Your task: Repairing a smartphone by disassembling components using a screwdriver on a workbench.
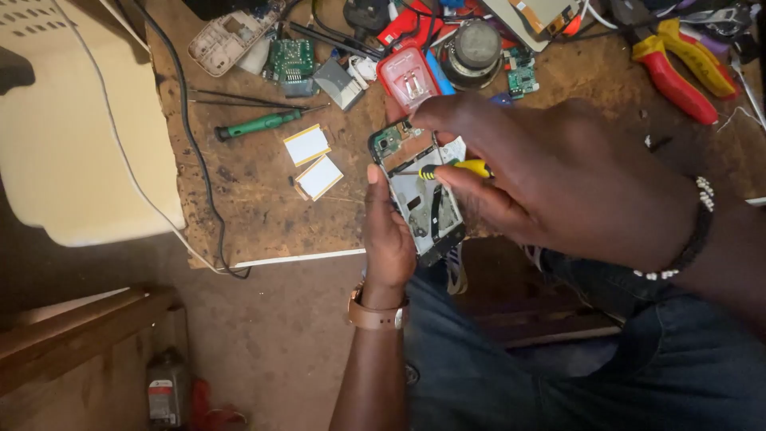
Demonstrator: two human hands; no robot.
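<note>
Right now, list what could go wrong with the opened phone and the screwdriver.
1. The left hand grips the opened phone by one edge only, over the lap past the table edge; a slip could drop it.
2. The right hand presses the yellow-handled screwdriver onto bare internals; a skid might scratch the green circuit board.
3. Any loosened screw could fall to the floor.

left hand (388, 239) grips opened phone (419, 191); right hand (558, 179) holds yellow screwdriver (456, 169) on it.

Screwdriver (259, 124) left of phone (419, 195)
</note>
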